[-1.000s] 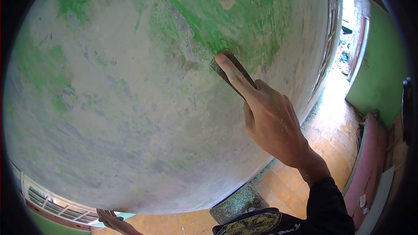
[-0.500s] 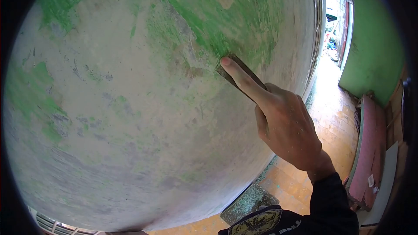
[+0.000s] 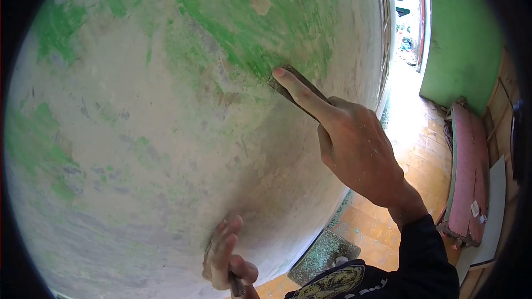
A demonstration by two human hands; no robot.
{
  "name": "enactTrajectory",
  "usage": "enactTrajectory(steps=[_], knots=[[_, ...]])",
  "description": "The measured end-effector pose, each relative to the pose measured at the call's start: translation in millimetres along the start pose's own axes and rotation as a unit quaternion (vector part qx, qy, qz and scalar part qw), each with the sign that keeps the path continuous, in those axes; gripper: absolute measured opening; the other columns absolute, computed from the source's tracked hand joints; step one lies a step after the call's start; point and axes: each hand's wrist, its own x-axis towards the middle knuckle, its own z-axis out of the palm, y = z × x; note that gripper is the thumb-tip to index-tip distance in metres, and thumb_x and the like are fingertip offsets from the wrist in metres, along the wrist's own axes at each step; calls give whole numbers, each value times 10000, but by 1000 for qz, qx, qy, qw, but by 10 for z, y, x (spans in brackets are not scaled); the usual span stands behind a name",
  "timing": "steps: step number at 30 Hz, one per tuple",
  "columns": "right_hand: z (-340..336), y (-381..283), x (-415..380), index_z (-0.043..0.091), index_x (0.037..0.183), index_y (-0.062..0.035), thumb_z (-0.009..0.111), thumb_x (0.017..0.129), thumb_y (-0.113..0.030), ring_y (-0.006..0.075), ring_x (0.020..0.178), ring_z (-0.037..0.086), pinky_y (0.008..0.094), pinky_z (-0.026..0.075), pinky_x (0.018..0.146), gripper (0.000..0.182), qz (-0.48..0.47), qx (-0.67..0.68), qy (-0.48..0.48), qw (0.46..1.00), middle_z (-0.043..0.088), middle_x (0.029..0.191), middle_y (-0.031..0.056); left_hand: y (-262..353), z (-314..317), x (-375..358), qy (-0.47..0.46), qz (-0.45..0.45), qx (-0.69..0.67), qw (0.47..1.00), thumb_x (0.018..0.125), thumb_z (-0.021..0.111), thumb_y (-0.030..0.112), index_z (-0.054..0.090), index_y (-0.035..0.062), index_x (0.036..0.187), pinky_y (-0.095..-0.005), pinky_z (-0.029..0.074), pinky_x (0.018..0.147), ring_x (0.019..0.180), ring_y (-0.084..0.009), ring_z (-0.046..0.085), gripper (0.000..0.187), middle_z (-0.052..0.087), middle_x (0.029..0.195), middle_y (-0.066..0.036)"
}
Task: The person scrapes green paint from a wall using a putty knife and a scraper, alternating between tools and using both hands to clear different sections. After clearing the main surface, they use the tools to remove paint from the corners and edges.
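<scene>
right hand (image 3: 354, 152) reaches up, forefinger stretched along a scraper (image 3: 293, 86) it grips, pressing the blade flat to the wall (image 3: 138, 133) at the green paint's edge. left hand (image 3: 227, 257), lower down, fingers loosely spread against the wall, pinches a thin dark tool (image 3: 235, 285).

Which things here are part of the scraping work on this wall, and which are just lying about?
In use:
- flat dark metal scraper blade, pressed to the wall under the right hand
- grey plaster wall with patchy green paint
- left hand, resting on the wall and pinching a small dark object I can't identify

Lying about:
- red board leaning at right
- speckled grey floor mat
- white panel
</scene>
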Motion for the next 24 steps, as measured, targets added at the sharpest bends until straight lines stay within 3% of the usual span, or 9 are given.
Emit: enactTrajectory(steps=[2, 5, 8, 10, 21, 24], knots=[[12, -17, 35, 400, 1516, -241, 512, 807, 133, 361, 636, 602, 479, 457, 644, 809, 9, -7, 11, 1000, 577, 701, 202, -58, 18, -44, 14, 73, 9, 997, 1003, 363, 186, 558, -56, 1079, -490, 595, 834, 821, -369, 731, 320, 708, 872, -274], [-9, -63, 98, 404, 1515, -259, 513, 838, 103, 352, 614, 613, 467, 470, 614, 776, 2, -51, 57, 997, 572, 686, 197, -16, 59, -31, 33, 74, 56, 995, 992, 356, 171, 563, -43, 1074, -479, 595, 836, 789, -349, 737, 309, 716, 829, -246], [-9, -102, 11, 416, 1507, -274, 506, 865, 82, 345, 599, 625, 455, 490, 584, 739, 46, -93, 28, 994, 584, 699, 190, -9, -30, -50, -14, 68, 63, 996, 992, 341, 169, 562, -38, 1074, -477, 596, 825, 768, -336, 738, 314, 719, 829, -235], [-19, -113, -30, 428, 1499, -285, 504, 885, 67, 337, 589, 631, 442, 503, 563, 712, 48, -109, 13, 993, 588, 701, 183, -2, 31, -81, 6, 65, 64, 996, 995, 338, 167, 562, -37, 1077, -475, 597, 820, 755, -335, 736, 314, 719, 820, -231], [48, -93, 60, 423, 1499, -290, 502, 866, 86, 350, 601, 644, 450, 519, 556, 741, 44, -109, 27, 993, 593, 724, 186, -9, 52, -91, 20, 25, 102, 994, 1006, 327, 155, 563, -43, 1084, -473, 594, 826, 740, -329, 732, 318, 715, 820, -232], [56, -77, -21, 400, 1510, -296, 513, 842, 92, 360, 614, 653, 449, 531, 556, 781, 42, -106, 25, 993, 612, 776, 193, -80, 89, -171, 43, 65, 70, 994, 994, 336, 140, 567, -57, 1077, -481, 591, 834, 739, -332, 730, 315, 712, 813, -237]])
